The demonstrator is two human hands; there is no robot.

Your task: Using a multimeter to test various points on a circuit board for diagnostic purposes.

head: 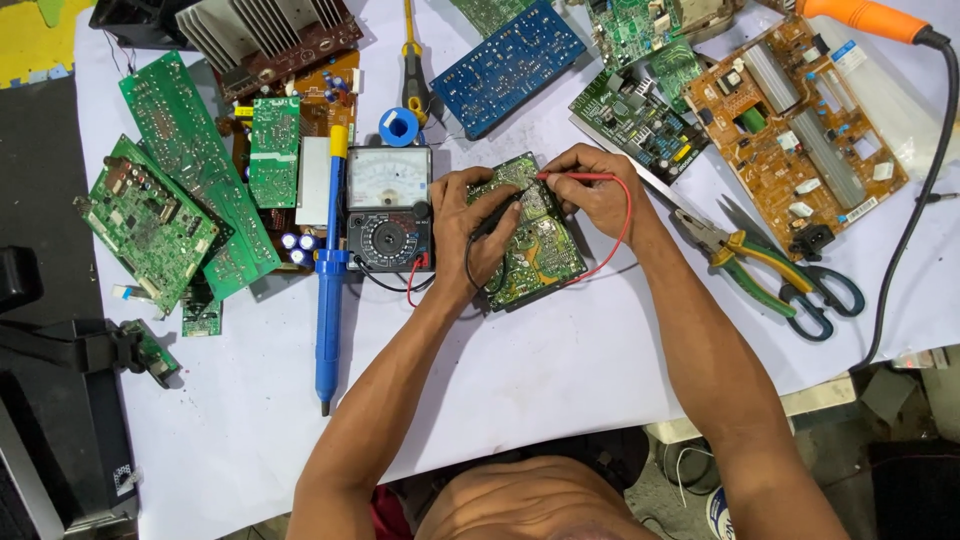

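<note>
A: Head view, entry read left to right. Green circuit boards [185, 175] are seen stacked at the left edge of the white-covered table [560, 370]. Beside them a blue desoldering pump [328, 290] is laid lengthwise, tip toward the person, seemingly kept within reach.

B: And the meter?

A: An analog multimeter [389, 205] is set face up just left of the work, apparently so the dial can be read without turning the head. Its black and red leads are run to the hands.

B: Hand states?

A: The left hand [470, 235] is closed around the black probe [495, 218], heel resting on the small green board [530, 240], which appears to be steadied that way. The right hand [595, 190] is pinched shut on the red probe [570, 177], held low and flat, tip pressed to the board's upper edge.

B: Board position?

A: Flat on the table, centre, between both hands, touching the left palm.

B: Right side?

A: Green-and-yellow pliers [745, 262] and scissors [815, 290] are laid just beside the right forearm. A tan board [790, 120] lies beyond, with an orange-handled tool [865, 18] at the top edge.
</note>
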